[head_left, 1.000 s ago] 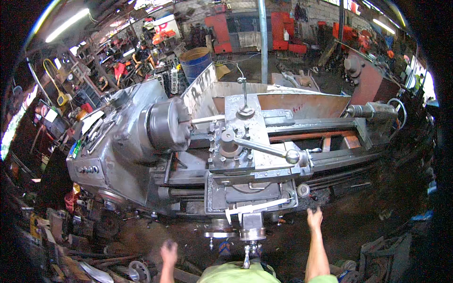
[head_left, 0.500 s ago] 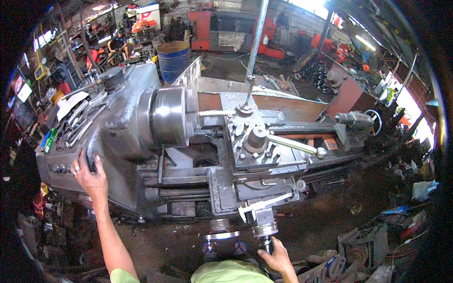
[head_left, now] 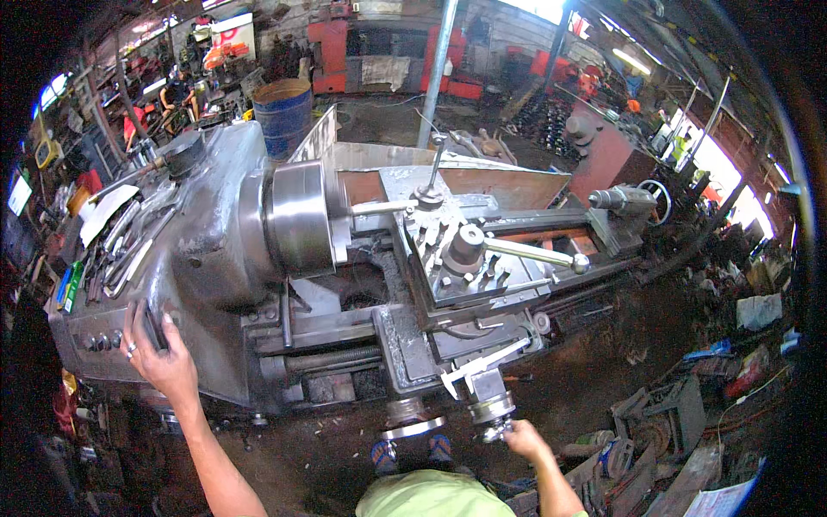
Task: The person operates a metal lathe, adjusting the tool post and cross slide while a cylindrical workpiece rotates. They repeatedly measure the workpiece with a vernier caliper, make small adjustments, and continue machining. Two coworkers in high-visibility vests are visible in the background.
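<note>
A large metal lathe stands before me. At the front of its headstock, my left hand has its fingers and thumb curved round a dark lever. My right hand is closed on the crank handle of the cross-slide dial. Just above that dial a vernier caliper lies across the slide. The shiny chuck has a pale bar running from it toward the tool post. A long ball-ended lever sticks out from the tool post.
Loose tools cover the headstock top. A carriage handwheel sits left of my right hand. The tailstock is at the far right end. Behind stand a blue drum and a seated person. Scrap metal lies at right.
My view has shifted and tilted slightly. My right hand has come up and right round the dial with the crank handle. My left hand remains at the headstock lever.
</note>
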A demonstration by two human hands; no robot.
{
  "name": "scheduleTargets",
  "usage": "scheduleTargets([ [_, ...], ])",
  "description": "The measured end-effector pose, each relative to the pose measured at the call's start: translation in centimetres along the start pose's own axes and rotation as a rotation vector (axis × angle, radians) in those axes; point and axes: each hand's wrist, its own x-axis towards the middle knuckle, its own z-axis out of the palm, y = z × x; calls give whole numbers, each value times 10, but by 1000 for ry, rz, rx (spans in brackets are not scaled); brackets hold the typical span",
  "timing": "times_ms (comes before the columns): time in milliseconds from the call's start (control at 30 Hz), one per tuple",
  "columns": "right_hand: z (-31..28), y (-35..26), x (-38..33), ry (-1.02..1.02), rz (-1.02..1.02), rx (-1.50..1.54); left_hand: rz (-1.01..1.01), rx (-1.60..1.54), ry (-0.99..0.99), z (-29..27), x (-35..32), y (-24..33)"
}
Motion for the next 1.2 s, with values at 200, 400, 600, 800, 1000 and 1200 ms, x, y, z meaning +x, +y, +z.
scheduleTargets([
  [200,63,-34,-31,-14,-141,163,-22,45,-16,0,-2,0],
  [400,0,-74,-85,105,108,125,-36,63,-8,2,-4,-2],
  [600,-7,-89,-90,418,-102,-210,-3,57,8,2,-3,-1],
  [800,-28,-68,-69,173,-179,-53,-11,59,-4,0,-3,2],
  [1000,-45,-41,-48,-135,-112,300,-16,58,-6,0,-3,3],
  [1200,-47,-10,-20,-367,-150,685,-11,57,-8,-1,-3,4],
])
